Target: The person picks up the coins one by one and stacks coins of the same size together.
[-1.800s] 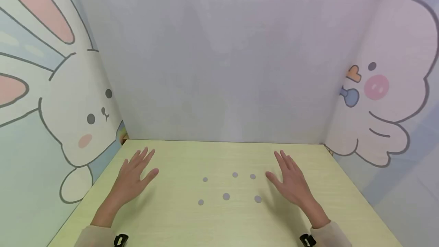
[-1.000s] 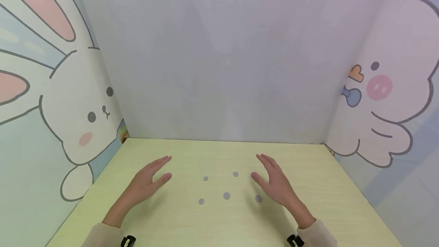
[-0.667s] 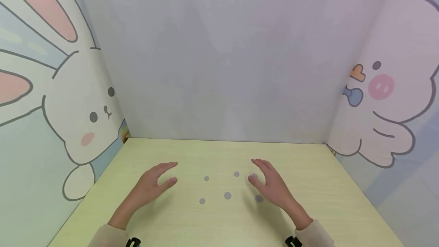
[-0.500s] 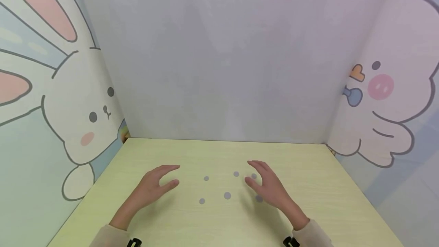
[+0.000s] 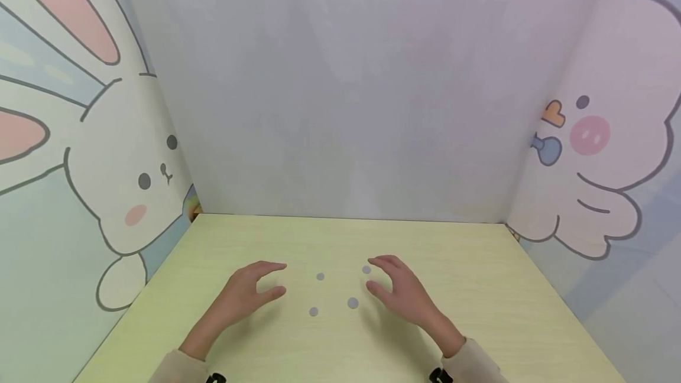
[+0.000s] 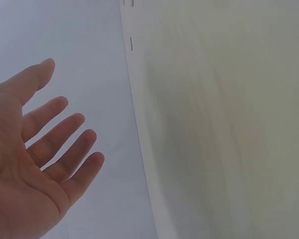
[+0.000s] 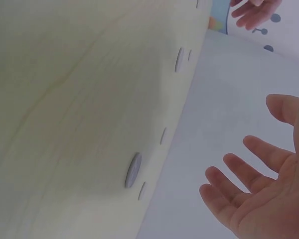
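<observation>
My left hand (image 5: pixel 242 295) hovers over the left half of the pale wooden table (image 5: pixel 340 353), fingers relaxed and thumb apart, its palm turned inward. Opposite it, my right hand (image 5: pixel 407 295) hangs over the table in the same shape, casting a shadow below. Neither hand holds anything. Between them lie flat grey discs: a small disc (image 5: pixel 320 276), another small disc (image 5: pixel 314 312), a larger disc (image 5: pixel 353 303) and a disc (image 5: pixel 366 269) by the right fingertips. Other discs are behind the right hand in the head view; the right wrist view shows a large disc (image 7: pixel 133 170) and several more.
A plain whitish sheet (image 5: pixel 340 105) rises behind the table's far edge. At the left stands a sheet with a cartoon rabbit (image 5: pixel 117 176), at the right one with a cartoon chick (image 5: pixel 612 152). Small black devices (image 5: pixel 440 375) sit at the sleeve cuffs.
Both hands have moved inward toward each other and slightly nearer the body, their fingers bending a little more. The right hand now covers the two rightmost discs. The discs stay put.
</observation>
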A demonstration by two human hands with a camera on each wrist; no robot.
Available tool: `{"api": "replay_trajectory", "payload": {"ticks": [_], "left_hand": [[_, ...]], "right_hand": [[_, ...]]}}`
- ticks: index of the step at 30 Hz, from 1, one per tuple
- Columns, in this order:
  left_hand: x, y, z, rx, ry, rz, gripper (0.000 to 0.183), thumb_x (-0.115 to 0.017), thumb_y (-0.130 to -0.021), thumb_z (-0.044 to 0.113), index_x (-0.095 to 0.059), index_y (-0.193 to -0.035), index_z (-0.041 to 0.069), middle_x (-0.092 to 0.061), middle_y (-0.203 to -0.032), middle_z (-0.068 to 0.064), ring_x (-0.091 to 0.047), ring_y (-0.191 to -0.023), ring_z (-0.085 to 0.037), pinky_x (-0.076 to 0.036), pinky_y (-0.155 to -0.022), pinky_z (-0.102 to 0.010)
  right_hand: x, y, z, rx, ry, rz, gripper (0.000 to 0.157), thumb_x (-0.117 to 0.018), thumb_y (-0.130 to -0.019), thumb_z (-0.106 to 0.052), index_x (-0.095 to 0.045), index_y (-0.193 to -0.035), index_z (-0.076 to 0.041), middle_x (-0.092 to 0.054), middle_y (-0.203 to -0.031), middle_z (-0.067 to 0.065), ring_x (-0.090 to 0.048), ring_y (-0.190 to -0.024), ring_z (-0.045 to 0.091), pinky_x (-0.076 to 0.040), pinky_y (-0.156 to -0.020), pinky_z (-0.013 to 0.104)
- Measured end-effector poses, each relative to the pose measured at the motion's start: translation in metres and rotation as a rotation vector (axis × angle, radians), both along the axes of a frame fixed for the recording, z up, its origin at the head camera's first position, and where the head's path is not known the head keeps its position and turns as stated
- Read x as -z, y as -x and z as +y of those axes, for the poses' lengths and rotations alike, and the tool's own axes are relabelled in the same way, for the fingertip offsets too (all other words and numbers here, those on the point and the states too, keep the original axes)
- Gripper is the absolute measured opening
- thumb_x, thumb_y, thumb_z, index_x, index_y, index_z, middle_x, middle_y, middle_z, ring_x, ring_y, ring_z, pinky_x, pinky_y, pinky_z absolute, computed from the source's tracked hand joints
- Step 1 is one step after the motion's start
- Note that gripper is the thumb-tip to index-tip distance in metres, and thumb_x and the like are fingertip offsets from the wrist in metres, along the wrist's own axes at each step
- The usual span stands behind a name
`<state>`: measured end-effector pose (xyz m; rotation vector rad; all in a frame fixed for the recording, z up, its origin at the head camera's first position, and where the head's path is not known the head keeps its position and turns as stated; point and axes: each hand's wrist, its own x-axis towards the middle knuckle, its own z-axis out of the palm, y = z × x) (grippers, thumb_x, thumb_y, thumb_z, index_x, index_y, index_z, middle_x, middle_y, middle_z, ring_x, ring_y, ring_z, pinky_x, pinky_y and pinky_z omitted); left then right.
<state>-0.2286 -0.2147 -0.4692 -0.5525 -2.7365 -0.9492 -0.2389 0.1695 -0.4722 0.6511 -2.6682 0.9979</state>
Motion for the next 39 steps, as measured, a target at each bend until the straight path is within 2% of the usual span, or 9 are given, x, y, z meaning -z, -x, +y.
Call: {"api": "replay_trajectory", "payload": {"ticks": [5,13,21,25,32,39], "left_hand": [[0.001,-0.001,0.004,-0.005,0.004,-0.018,0.049,-0.083,-0.093,0.035,-0.071,-0.138,0.020,-0.071,-0.136,0.000,-0.066,-0.128,-0.032,-0.050,-0.105,-0.058],[0.005,-0.004,0.009,0.002,-0.009,-0.032,0.046,-0.084,-0.093,0.032,-0.073,-0.136,0.020,-0.072,-0.134,0.002,-0.068,-0.125,-0.029,-0.051,-0.104,-0.055],[0.004,-0.005,0.014,0.039,0.016,0.003,0.036,-0.084,-0.093,0.029,-0.077,-0.126,0.020,-0.075,-0.124,0.008,-0.071,-0.115,-0.023,-0.055,-0.098,-0.049],[0.001,-0.005,0.018,0.072,0.032,0.017,0.032,-0.085,-0.092,0.027,-0.078,-0.121,0.019,-0.076,-0.120,0.007,-0.073,-0.109,-0.024,-0.057,-0.094,-0.047],[0.001,-0.005,0.025,0.069,0.073,-0.010,0.028,-0.087,-0.089,0.024,-0.080,-0.116,0.017,-0.077,-0.114,0.007,-0.074,-0.106,-0.026,-0.057,-0.092,-0.045],[0.003,-0.005,0.034,0.073,0.100,-0.043,0.027,-0.089,-0.087,0.019,-0.081,-0.112,0.015,-0.078,-0.109,0.006,-0.074,-0.103,-0.025,-0.058,-0.091,-0.044]], "right_hand": [[0.001,-0.001,-0.008,-0.022,-0.012,-0.004,0.046,-0.076,-0.099,-0.033,-0.067,-0.141,-0.016,-0.063,-0.138,-0.006,-0.063,-0.128,0.023,-0.051,-0.106,0.050],[0.002,-0.006,-0.022,-0.062,-0.042,0.010,0.045,-0.077,-0.097,-0.028,-0.069,-0.138,-0.012,-0.063,-0.137,-0.003,-0.064,-0.125,0.024,-0.053,-0.101,0.051],[0.002,-0.007,-0.033,-0.103,-0.097,-0.016,0.042,-0.081,-0.094,-0.024,-0.072,-0.134,-0.014,-0.065,-0.135,-0.001,-0.064,-0.126,0.024,-0.055,-0.101,0.049],[0.003,-0.007,-0.037,-0.113,-0.128,0.000,0.039,-0.081,-0.094,-0.023,-0.074,-0.131,-0.015,-0.067,-0.133,-0.001,-0.063,-0.124,0.024,-0.055,-0.100,0.046],[0.006,-0.006,-0.046,-0.144,-0.152,0.030,0.035,-0.082,-0.090,-0.020,-0.077,-0.124,-0.012,-0.069,-0.129,0.000,-0.065,-0.120,0.023,-0.056,-0.098,0.043],[0.009,-0.005,-0.058,-0.174,-0.196,0.015,0.030,-0.085,-0.088,-0.021,-0.080,-0.116,-0.012,-0.071,-0.121,-0.003,-0.066,-0.114,0.020,-0.054,-0.099,0.039]]}}
